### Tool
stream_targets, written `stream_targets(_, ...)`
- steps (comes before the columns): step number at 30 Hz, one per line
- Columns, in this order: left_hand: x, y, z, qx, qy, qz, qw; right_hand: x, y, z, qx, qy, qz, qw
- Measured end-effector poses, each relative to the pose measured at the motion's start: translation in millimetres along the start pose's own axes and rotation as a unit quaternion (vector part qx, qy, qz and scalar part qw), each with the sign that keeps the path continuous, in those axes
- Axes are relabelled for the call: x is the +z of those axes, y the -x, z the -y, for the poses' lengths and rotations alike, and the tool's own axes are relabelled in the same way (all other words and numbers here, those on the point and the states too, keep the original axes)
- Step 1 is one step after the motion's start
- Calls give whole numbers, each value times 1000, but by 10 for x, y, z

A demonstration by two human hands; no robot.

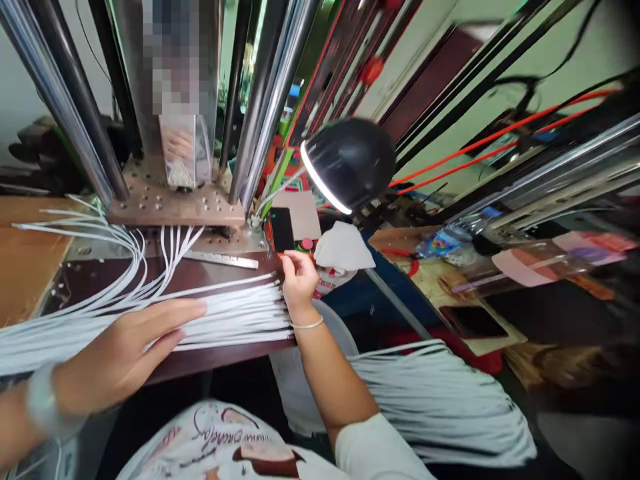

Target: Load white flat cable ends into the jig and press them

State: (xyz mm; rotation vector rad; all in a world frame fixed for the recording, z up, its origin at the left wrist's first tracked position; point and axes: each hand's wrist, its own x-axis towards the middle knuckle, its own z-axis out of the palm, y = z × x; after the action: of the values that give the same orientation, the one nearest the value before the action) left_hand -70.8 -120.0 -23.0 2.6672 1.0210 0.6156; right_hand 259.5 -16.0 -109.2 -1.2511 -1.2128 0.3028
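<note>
Many white cords (235,313) lie side by side on the dark table (220,357), their ends lined up at its right edge. Your left hand (125,350) lies flat on them with fingers spread, not clenched — likely to keep them from sliding. Your right hand (299,277) is at the cord ends, fingers pinched near a small red button (307,245); you can't tell if it holds anything. A lamp (347,163) shines down there. More cords (440,400) hang over your lap.
</note>
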Motion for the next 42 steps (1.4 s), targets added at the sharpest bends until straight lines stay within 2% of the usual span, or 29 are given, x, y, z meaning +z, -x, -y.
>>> stream_targets(3, 439, -195, 152, 36, -48, 85, 995, -25, 4, 27, -26, -8, -20, 999)
stream_targets(6, 675, -404, 297, -3, -74, 125, 989, -59, -24, 62, -35, -25, -62, 997)
stream_targets(8, 660, -545, 356, -57, -51, 118, 990, -81, -46, 72, -41, -52, -87, 994)
stream_targets(10, 564, -686, 387, -115, -42, 122, 985, -99, -61, 67, -46, -74, -97, 991)
stream_targets(12, 458, -815, 402, -170, -46, 170, 970, -111, -66, 55, -47, -78, -92, 992)
stream_targets(14, 385, -908, 414, -216, -31, 247, 944, -119, -65, 44, -44, -74, -77, 993)
stream_targets(16, 352, -954, 434, -238, -4, 304, 923, -125, -62, 39, -43, -78, -62, 994)
stream_targets(20, 319, -985, 508, -237, 35, 310, 920, -135, -60, 43, -58, -83, -59, 993)
stream_targets(22, 261, -1045, 531, -272, 87, 349, 893, -140, -61, 51, -66, -66, -63, 994)
stream_targets(24, 174, -1158, 514, -323, 178, 394, 842, -144, -63, 58, -68, -55, -64, 994)
stream_targets(26, 101, -1299, 466, -354, 281, 399, 798, -143, -64, 63, -64, -64, -61, 994)
stream_targets(27, 86, -1368, 440, -360, 316, 389, 787, -140, -64, 63, -60, -72, -59, 994)
stream_targets(30, 147, -1518, 415, -343, 337, 377, 792, -130, -61, 50, -49, -82, -54, 994)
stream_targets(34, 307, -1575, 509, -344, 318, 388, 794, -149, -68, 53, -38, -71, -47, 996)
stream_targets(36, 332, -1580, 541, -358, 293, 369, 806, -182, -86, 118, -39, -79, -23, 996)
stream_targets(38, 317, -1588, 529, -350, 277, 350, 824, -207, -103, 246, -49, -83, 42, 994)
stream_targets(40, 279, -1594, 484, -332, 294, 346, 827, -199, -102, 419, -99, -51, 163, 980)
stream_targets(42, 223, -1577, 437, -309, 317, 357, 822, -148, -75, 581, -182, 40, 305, 934)
